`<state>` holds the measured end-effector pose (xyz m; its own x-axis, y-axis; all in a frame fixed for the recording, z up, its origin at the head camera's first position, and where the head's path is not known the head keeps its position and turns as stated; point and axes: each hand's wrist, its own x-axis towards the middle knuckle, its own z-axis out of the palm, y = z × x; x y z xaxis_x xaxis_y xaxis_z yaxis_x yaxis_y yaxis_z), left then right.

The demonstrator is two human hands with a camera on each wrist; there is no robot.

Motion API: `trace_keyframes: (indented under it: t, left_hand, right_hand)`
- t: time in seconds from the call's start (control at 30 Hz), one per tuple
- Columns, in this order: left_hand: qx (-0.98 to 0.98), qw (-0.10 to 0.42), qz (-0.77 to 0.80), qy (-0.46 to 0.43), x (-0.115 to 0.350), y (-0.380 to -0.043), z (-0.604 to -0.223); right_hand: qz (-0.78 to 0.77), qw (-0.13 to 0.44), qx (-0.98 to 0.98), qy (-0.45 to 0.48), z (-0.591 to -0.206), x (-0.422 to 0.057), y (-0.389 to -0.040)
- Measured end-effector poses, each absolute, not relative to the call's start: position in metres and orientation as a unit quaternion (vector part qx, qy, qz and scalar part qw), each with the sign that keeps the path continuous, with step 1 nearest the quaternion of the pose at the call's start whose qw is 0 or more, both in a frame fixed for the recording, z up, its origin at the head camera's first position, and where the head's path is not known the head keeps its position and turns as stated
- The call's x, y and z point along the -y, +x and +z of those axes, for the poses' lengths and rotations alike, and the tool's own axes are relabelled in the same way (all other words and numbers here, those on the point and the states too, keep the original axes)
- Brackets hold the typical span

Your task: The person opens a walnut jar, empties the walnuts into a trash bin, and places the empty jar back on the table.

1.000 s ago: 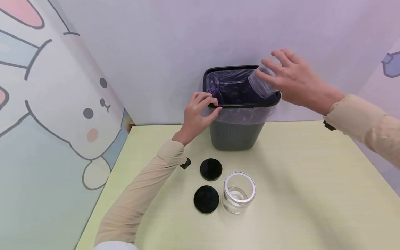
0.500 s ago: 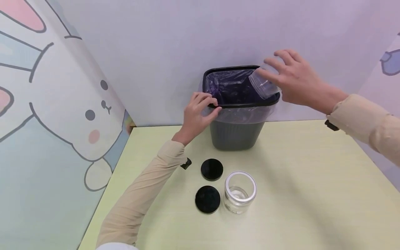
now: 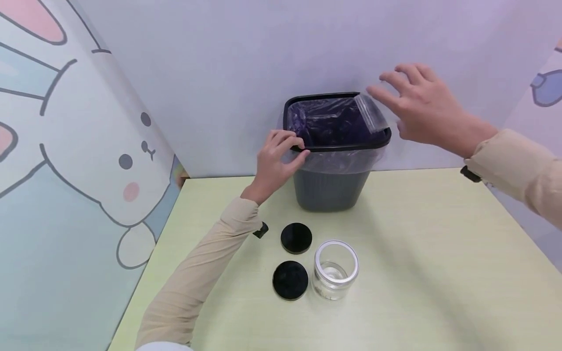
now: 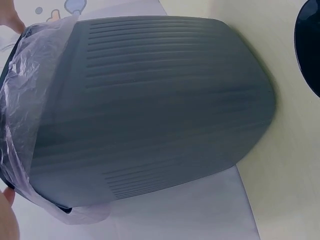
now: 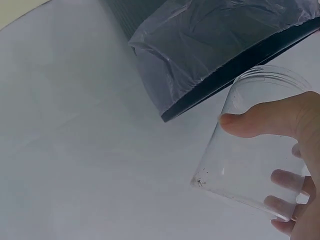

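Observation:
My right hand [image 3: 423, 107] holds a clear jar [image 3: 371, 114] tipped at the right rim of a dark grey trash bin [image 3: 331, 190]. In the right wrist view the jar's threaded mouth is at the bin's edge, and my thumb and fingers wrap its sides. Small dark specks [image 5: 200, 181] sit at the corner of its base. At the bin's front left corner my left hand [image 3: 280, 158] grips the rim, fingers over the top and thumb in front. A thin translucent liner [image 4: 32, 85] folds over that rim.
A second clear jar [image 3: 327, 291] with a silvery ring on top stands on the pale table [image 3: 430, 253]. Two round black lids [image 3: 296, 238] lie left of it. Behind the bin rises a wall [image 3: 237, 63], with a cartoon rabbit [image 3: 101, 131] on the left.
My right hand has shifted slightly up and right, turning the jar so its mouth tips further down at the bin. The left hand keeps its grip on the rim.

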<state>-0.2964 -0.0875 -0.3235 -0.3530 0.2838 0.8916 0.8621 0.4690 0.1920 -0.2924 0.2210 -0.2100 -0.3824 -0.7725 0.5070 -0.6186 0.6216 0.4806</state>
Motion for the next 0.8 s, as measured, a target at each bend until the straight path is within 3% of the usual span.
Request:
trace_keyframes:
  t: [0.53,0.8]
  left_hand:
    - [0.739,0.425,-0.356,-0.383,0.094,-0.299,-0.327]
    - [0.742,0.424,-0.354,-0.379,0.096,-0.3,-0.326]
  right_hand:
    - [-0.26,0.344,0.79,0.437,-0.222,-0.192,-0.3]
    - [-0.224,0.347,0.798,0.439,-0.222,-0.187,-0.297]
